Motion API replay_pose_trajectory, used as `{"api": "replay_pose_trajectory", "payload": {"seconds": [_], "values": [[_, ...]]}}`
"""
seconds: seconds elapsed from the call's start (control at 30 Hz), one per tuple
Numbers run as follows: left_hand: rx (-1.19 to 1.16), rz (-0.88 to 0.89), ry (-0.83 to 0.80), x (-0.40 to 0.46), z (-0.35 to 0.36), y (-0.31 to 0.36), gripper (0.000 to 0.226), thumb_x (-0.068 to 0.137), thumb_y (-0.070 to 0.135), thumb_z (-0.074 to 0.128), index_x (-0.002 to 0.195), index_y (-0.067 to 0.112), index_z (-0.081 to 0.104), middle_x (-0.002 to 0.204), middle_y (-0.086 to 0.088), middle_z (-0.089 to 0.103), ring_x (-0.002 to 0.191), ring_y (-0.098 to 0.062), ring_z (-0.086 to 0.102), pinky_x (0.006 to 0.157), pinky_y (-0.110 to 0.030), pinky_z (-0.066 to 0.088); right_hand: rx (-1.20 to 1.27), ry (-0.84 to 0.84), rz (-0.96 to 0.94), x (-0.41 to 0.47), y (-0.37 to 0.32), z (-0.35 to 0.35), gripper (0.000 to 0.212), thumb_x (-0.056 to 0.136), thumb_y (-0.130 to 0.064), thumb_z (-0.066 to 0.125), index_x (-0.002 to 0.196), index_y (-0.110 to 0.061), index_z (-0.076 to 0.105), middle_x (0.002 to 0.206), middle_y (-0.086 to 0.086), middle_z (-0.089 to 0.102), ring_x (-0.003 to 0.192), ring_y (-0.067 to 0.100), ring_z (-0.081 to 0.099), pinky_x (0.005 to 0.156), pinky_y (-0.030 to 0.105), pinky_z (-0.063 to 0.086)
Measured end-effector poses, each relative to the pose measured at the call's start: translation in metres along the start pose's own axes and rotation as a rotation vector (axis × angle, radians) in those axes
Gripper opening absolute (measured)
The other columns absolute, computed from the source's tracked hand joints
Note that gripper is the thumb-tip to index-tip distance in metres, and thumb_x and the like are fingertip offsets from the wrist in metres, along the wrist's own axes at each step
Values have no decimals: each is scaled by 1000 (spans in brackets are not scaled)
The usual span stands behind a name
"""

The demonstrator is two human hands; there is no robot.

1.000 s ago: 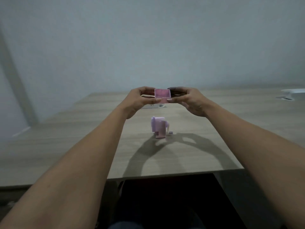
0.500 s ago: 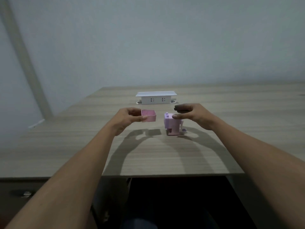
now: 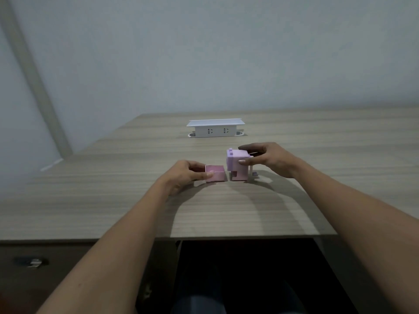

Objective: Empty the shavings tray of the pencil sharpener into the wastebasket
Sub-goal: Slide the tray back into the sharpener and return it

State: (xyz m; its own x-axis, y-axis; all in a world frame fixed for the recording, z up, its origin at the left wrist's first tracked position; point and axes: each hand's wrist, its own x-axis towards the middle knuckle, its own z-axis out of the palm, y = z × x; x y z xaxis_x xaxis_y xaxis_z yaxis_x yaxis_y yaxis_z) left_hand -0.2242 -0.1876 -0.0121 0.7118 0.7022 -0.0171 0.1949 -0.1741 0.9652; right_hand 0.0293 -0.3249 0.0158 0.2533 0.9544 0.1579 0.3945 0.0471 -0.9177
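A small pink pencil sharpener (image 3: pixel 238 165) stands upright on the wooden desk (image 3: pixel 226 211). My right hand (image 3: pixel 267 158) grips its top from the right, thumb on the front and fingers over the back. The pink shavings tray (image 3: pixel 216 174), an open-topped box, rests at desk level just left of the sharpener. My left hand (image 3: pixel 188 177) holds the tray by its left side. I see no shavings inside it. No wastebasket is in view.
A white pop-up socket box (image 3: pixel 215 129) stands at the back of the desk. The desk's front edge runs below my forearms, with a dark leg space under it. A drawer front with a metal lock (image 3: pixel 34 262) is at the lower left.
Both hands held the tray up a second ago. The left hand has since brought it down beside the sharpener, and the right hand has taken hold of the sharpener.
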Motion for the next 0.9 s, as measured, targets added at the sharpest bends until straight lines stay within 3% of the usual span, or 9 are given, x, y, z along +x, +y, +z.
{"api": "replay_pose_trajectory", "payload": {"seconds": [0.1, 0.3, 0.6, 0.73, 0.83, 0.9], "values": [[-22, 19, -9, 4, 8, -3, 35, 84, 4, 80, 118, -1, 73, 108, -14, 79, 82, -12, 74, 72, -16, 58, 10, 0, -6, -1, 2, 1, 59, 77, -7, 85, 133, -10, 67, 121, 4, 75, 109, 13, 69, 79, 9, 53], [-37, 73, -20, 16, 22, -7, 39, 82, 7, 83, 120, 0, 75, 114, -19, 78, 95, -20, 72, 84, -22, 59, 17, -8, -13, 1, 4, 0, 58, 76, -7, 86, 131, -13, 68, 121, 4, 75, 106, 10, 70, 81, 11, 54], [-7, 98, -67, 22, 49, 5, 38, 83, 10, 82, 120, 4, 75, 111, -11, 79, 85, -10, 74, 74, -17, 58, 51, 11, -47, 5, 11, 1, 60, 75, -8, 87, 131, -11, 68, 124, 1, 74, 118, 16, 67, 92, 19, 55], [-16, 97, -92, 25, 48, 3, 45, 81, 15, 85, 124, 9, 73, 112, -9, 79, 103, -22, 75, 84, -27, 57, 84, 5, -46, 5, 16, 1, 62, 74, -6, 87, 132, -15, 67, 125, -1, 72, 117, 14, 66, 95, 23, 54], [-45, 113, -94, 27, 47, 3, 55, 77, 17, 88, 129, 14, 70, 117, -10, 77, 110, -27, 74, 96, -35, 58, 145, -12, -15, 2, 29, 4, 67, 73, -3, 87, 134, -15, 63, 125, 3, 72, 114, 17, 68, 91, 28, 57], [-64, 118, -122, 27, 46, 5, 48, 80, 15, 85, 126, 15, 71, 114, -10, 79, 107, -26, 75, 96, -35, 59, 179, -9, 4, -1, 38, 6, 61, 72, -2, 88, 129, -9, 66, 118, 9, 75, 104, 21, 72, 80, 29, 59]]}}
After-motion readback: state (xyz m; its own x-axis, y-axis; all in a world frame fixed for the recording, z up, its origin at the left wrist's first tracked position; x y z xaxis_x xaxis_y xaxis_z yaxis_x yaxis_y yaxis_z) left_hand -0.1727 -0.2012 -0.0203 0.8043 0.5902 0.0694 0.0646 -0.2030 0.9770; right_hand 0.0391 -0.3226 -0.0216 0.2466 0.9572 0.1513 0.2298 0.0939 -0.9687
